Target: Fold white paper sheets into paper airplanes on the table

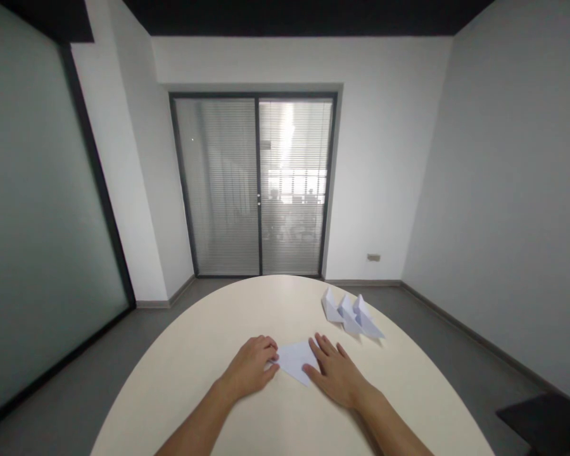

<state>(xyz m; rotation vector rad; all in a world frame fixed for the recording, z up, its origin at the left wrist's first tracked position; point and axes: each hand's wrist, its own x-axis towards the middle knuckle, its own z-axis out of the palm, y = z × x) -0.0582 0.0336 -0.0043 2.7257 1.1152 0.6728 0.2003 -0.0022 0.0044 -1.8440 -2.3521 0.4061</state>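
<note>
A folded piece of white paper [295, 360] lies on the round cream table [266, 304] between my hands. My left hand [253, 366] has its fingers curled and pinches the paper's narrow left end. On the wider right end rests my right hand [333, 370], its fingers spread and pressing the paper against the tabletop. Part of that right end is hidden under the fingers. Three folded white paper boats [350, 315] stand close together at the far right of the table, beyond my right hand.
The table's curved edge runs around the work area. Past it is a glass sliding door [259, 190] with blinds. A frosted glass panel [42, 209] stands at left, and a dark object [551, 421] sits low at the right.
</note>
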